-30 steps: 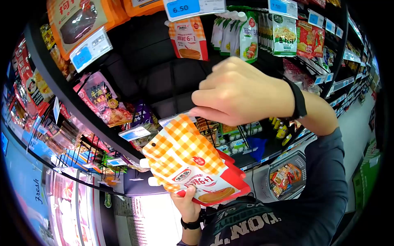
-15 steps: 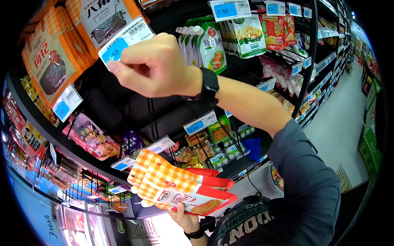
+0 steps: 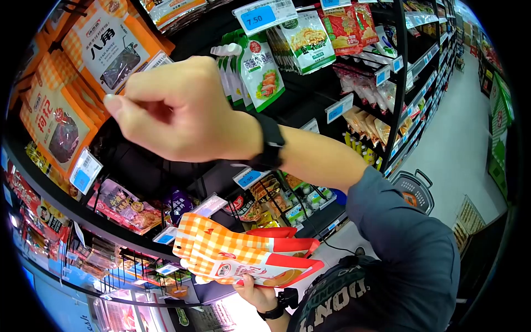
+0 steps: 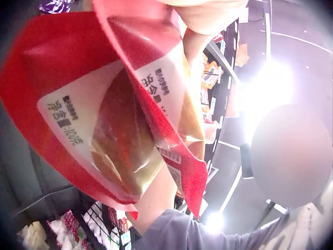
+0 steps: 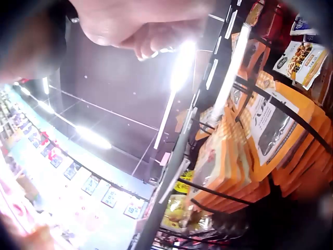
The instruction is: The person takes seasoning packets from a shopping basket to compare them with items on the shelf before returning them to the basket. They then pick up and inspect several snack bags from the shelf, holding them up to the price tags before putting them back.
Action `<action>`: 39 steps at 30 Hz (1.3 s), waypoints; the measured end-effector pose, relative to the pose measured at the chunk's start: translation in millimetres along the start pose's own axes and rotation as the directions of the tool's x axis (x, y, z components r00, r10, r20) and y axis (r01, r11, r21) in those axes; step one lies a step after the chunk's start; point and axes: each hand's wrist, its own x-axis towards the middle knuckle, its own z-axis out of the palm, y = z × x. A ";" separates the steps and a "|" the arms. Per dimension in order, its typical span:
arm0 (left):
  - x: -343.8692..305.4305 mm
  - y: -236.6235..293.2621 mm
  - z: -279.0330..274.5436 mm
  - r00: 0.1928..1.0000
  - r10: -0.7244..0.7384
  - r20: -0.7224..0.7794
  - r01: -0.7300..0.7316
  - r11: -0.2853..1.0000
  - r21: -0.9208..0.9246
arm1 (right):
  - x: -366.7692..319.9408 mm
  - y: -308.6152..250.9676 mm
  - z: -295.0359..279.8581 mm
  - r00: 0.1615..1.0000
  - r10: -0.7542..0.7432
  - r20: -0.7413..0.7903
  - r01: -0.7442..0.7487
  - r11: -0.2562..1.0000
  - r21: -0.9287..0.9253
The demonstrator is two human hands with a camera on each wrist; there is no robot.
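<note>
Seemingly soft and light, the pouches [image 3: 232, 254] are gripped by their bottom edge in the left hand [image 3: 260, 293]. The right hand [image 3: 177, 110], upper left, is clenched.

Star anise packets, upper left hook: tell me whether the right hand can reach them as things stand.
Probably yes: the right hand is raised just in front of the star anise packets, with nothing visible between them.

orange star-anise packets [image 3: 108, 47] hang beside green-and-white spouted pouches [image 3: 259, 74], with a blue-and-white price tag [image 3: 258, 16] above them.
</note>
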 end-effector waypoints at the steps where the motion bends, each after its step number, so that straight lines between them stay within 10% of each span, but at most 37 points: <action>1: -0.3 2.4 -2.5 1.000 -0.006 0.001 0.006 1.000 0.020 | -1.8 -9.2 -11.7 0.982 0.148 0.114 -0.153 0.988 0.033; 4: 1.0 3.8 -9.8 0.998 0.062 0.024 -0.064 0.995 0.082 | -22.5 -41.0 -39.7 0.611 0.608 0.506 -0.762 0.626 0.168; 8: 4.1 9.4 9.3 0.993 0.118 -0.007 -0.117 0.987 0.107 | -68.8 -71.7 -65.6 0.194 0.489 0.850 -0.710 0.668 -0.223; 11: 6.7 8.9 12.2 0.994 0.104 -0.011 -0.102 0.986 0.135 | -80.5 -79.0 -72.5 0.096 0.557 0.825 -0.787 0.550 -0.280; 14: 7.1 6.2 20.1 0.993 0.116 -0.007 -0.113 0.973 0.203 | -72.8 -77.7 -78.1 0.126 0.557 0.821 -0.609 0.696 -0.379; 15: 7.1 4.9 21.8 0.996 0.084 -0.017 -0.078 0.974 0.213 | -91.6 -72.1 -80.3 0.363 0.471 0.804 -0.503 0.825 -0.256; 23: 8.9 1.2 25.2 1.000 -0.014 -0.024 0.016 0.992 0.123 | -84.6 -72.2 -84.1 0.116 0.694 0.710 -0.734 0.541 -0.409; 30: 8.1 3.5 29.8 0.999 -0.037 0.005 0.036 0.998 0.059 | -86.1 -75.0 -84.5 0.140 0.728 0.671 -0.854 0.431 -0.289; 39: 10.4 3.5 29.3 0.997 0.030 0.075 -0.036 0.996 0.081 | -74.5 -79.5 -88.2 0.193 0.667 0.720 -0.742 0.579 -0.338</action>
